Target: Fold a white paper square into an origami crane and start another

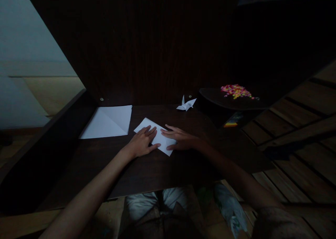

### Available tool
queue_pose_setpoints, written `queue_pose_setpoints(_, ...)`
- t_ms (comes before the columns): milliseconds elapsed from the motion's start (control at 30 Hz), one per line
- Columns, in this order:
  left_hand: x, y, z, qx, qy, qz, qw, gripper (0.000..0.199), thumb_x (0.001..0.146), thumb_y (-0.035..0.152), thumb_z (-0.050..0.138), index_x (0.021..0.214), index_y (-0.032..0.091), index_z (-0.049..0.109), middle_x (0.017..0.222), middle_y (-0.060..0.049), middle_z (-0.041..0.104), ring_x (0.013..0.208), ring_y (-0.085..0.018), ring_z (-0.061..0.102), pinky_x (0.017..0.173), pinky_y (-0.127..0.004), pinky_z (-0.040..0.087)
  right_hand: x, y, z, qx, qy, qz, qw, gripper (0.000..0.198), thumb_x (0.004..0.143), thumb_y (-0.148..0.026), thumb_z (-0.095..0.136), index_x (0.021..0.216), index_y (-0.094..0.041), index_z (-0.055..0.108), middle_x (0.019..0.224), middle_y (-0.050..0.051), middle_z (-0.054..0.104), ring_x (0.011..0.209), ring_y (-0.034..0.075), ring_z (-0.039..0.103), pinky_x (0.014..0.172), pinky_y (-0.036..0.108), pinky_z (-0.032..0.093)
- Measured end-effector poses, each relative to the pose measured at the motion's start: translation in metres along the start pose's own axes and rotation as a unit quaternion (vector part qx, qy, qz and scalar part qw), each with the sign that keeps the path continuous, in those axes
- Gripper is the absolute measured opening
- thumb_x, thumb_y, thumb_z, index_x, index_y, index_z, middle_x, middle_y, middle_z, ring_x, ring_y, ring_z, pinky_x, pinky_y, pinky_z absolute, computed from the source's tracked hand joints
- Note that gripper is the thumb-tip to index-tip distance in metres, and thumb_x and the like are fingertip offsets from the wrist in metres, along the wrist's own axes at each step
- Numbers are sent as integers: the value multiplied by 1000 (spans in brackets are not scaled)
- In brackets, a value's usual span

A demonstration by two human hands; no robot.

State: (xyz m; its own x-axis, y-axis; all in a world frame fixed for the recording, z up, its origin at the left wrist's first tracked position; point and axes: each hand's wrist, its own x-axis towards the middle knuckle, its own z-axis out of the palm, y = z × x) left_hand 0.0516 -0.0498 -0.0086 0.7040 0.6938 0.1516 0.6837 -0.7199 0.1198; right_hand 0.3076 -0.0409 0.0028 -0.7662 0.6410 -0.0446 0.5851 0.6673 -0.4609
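Note:
A folded white sheet of paper (160,139) lies at a slant on the dark desk in front of me. My left hand (141,141) rests on its left part, fingers stretched out and thumb apart. On its right part lies my right hand (180,137), palm down with the fingers spread. Parts of the paper are hidden under both hands. Behind it, near the back panel, stands a white paper crane (186,104). To the left is a stack of white paper (107,121), its top sheet marked by a diagonal crease.
Small pink, red and yellow pieces (237,91) are heaped on a raised dark shelf (217,97) at the right. A dark side board (49,141) bounds the desk (147,177) on the left. A plastic bag (231,209) lies below, by the slatted wooden floor (301,169).

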Motion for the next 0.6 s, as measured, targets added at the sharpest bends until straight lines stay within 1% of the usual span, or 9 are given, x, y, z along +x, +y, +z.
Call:
queue_pose_setpoints(67, 2, -1, -1, -2, -2, 12, 1000, 70, 92, 62, 38, 141, 12, 45, 148, -16, 44, 140, -34, 33, 113, -48, 32, 3, 2, -1, -13, 5, 4, 1000, 62, 93, -46, 53, 148, -25, 35, 154, 4, 34, 149, 27, 9, 120, 50, 14)
queue_pose_setpoints(133, 4, -2, -1, -1, -7, 19, 1000, 70, 92, 62, 39, 140, 12, 46, 147, -16, 45, 140, -33, 34, 113, -46, 32, 8, 5, -1, -31, 15, 11, 999, 53, 97, -36, 46, 148, -25, 36, 154, 3, 35, 148, 26, 10, 119, 51, 15)
queue_pose_setpoints(267, 6, -1, -4, 8, -20, 25, 999, 70, 92, 61, 40, 138, 9, 47, 145, -17, 46, 140, -33, 34, 114, -45, 30, 20, 8, 3, -70, 40, 17, 997, 49, 98, -29, 41, 146, -26, 39, 153, 1, 37, 148, 27, 15, 119, 53, 18)
queue_pose_setpoints(400, 8, 3, -7, 25, -18, 15, 999, 65, 90, 57, 45, 134, 9, 51, 142, -18, 50, 137, -33, 40, 114, -46, 30, 24, 8, 8, -103, 69, 19, 992, 48, 98, -29, 38, 145, -22, 42, 151, 3, 41, 145, 29, 23, 118, 54, 20)
queue_pose_setpoints(500, 10, 7, -11, 35, -16, 6, 999, 63, 88, 56, 49, 130, 10, 55, 139, -18, 53, 132, -34, 45, 113, -46, 31, 18, 7, 10, -106, 75, 22, 991, 47, 98, -30, 37, 145, -21, 43, 150, 5, 42, 144, 29, 27, 118, 55, 20)
queue_pose_setpoints(600, 13, 9, -16, 42, -20, 3, 999, 61, 85, 57, 52, 125, 10, 59, 137, -17, 55, 128, -36, 47, 108, -47, 37, 5, 6, 12, -118, 70, 33, 990, 47, 98, -29, 37, 144, -20, 43, 149, 6, 43, 143, 30, 29, 117, 57, 22)
